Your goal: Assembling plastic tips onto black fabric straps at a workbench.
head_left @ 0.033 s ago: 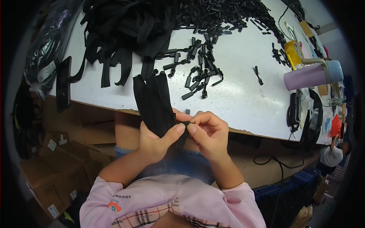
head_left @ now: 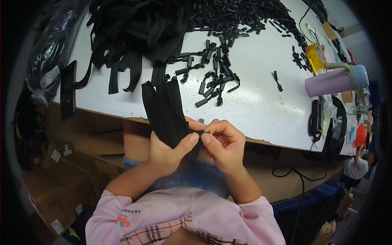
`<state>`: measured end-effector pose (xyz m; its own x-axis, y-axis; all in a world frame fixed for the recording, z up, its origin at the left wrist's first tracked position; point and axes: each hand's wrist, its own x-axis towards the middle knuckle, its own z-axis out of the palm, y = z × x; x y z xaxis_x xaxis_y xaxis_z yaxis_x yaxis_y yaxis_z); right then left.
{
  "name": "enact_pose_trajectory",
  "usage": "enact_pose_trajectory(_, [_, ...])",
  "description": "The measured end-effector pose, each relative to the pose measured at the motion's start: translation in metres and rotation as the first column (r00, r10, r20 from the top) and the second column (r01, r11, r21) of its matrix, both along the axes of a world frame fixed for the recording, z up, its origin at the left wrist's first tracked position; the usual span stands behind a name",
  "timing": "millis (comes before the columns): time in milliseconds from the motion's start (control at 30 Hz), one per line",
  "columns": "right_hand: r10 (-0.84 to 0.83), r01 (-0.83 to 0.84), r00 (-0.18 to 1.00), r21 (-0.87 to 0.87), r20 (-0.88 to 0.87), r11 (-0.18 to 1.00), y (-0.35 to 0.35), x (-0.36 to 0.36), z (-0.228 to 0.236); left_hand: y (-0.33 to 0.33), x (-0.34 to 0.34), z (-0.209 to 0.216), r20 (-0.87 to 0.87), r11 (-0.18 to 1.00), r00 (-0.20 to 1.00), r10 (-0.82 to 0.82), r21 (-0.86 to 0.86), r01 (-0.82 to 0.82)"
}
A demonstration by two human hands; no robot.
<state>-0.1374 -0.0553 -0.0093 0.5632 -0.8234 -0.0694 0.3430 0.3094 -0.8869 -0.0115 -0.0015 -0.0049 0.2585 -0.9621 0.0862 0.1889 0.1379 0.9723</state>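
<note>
A black zipper tape (head_left: 165, 116) is gripped between the thumb and fingers of my left hand (head_left: 166, 154), in front of the table edge. Its upper part rises over the tabletop, split into two strips with teeth along an edge. My right hand (head_left: 226, 147) is closed in a pinch, its thumb and forefinger meeting at a small dark piece beside my left thumb. What that piece is, my fingertips hide. A small grey tip (head_left: 201, 121) sticks up just behind my fingers. Beyond the tape, several black zipper sliders with long pulls (head_left: 218, 73) lie loosely bunched.
A heap of black zipper tapes (head_left: 134, 32) covers the table's back left, beside a large pile of sliders (head_left: 245, 14). One slider (head_left: 278, 81) lies apart. A phone (head_left: 68, 90) rests at the left edge, a lilac bottle (head_left: 328, 81) at the right. Cardboard boxes (head_left: 61, 192) stand below left.
The upper end of the zipper tape has shifted very slightly left. Both hands keep nearly the same place and grip.
</note>
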Motion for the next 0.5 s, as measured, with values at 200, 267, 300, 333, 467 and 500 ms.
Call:
enact_pose_trajectory(200, [0.054, -0.072, 0.995, -0.218, -0.086, 0.973, 0.000, -0.004, -0.004, 0.002, 0.002, 0.008, 0.055, 1.000, 0.998, 0.005, 0.022, -0.007])
enact_pose_trajectory(267, [0.102, -0.118, 0.990, -0.178, -0.096, 0.977, -0.001, -0.005, -0.003, 0.003, 0.005, 0.007, 0.099, 1.000, 0.995, -0.006, 0.013, 0.004])
enact_pose_trajectory(300, [0.103, -0.119, 0.990, -0.177, -0.096, 0.977, 0.000, -0.005, -0.003, 0.004, 0.006, 0.006, 0.142, 1.000, 0.990, -0.016, 0.003, 0.016])
enact_pose_trajectory(333, [0.102, -0.111, 0.992, -0.118, -0.078, 0.987, 0.001, -0.005, -0.002, 0.004, 0.008, 0.005, 0.142, 1.000, 0.990, -0.015, 0.003, 0.015])
enact_pose_trajectory(467, [-0.093, 0.004, 0.988, -0.575, -0.125, 0.818, -0.003, -0.003, -0.011, 0.003, 0.012, 0.006, 0.010, 0.996, 0.998, -0.063, 0.067, 0.062])
enact_pose_trajectory(500, [-0.090, 0.002, 0.988, -0.575, -0.125, 0.818, -0.003, -0.002, -0.010, 0.004, 0.013, 0.007, -0.228, 0.979, 0.970, -0.082, 0.164, 0.121])
